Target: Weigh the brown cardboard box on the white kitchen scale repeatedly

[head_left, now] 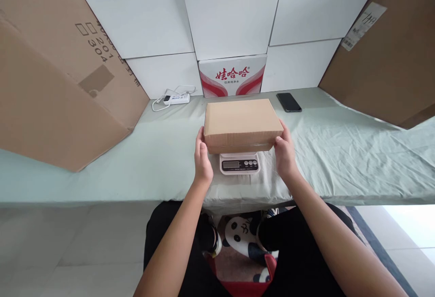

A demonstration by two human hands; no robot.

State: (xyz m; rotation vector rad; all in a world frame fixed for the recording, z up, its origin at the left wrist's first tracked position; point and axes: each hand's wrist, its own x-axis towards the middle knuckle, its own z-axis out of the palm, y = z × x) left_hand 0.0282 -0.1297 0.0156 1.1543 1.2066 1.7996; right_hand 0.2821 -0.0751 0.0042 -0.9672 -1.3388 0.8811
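A closed brown cardboard box (242,118) is held level between my two hands, over a small white digital kitchen scale (239,170). My left hand (203,161) presses against the box's left end, thumb up in front. At the opposite end, my right hand (285,150) grips the near right corner, with the thumb on the front side. The box hides the scale's platform, so I cannot tell whether it rests on it. The scale's display and several buttons face me.
A white power strip with a cable (176,99) lies at the back left, and a black phone (288,102) at the back right. White boxes with a red-printed carton (233,76) line the back. Large cardboard sheets (68,79) flank the cloth-covered table (163,152).
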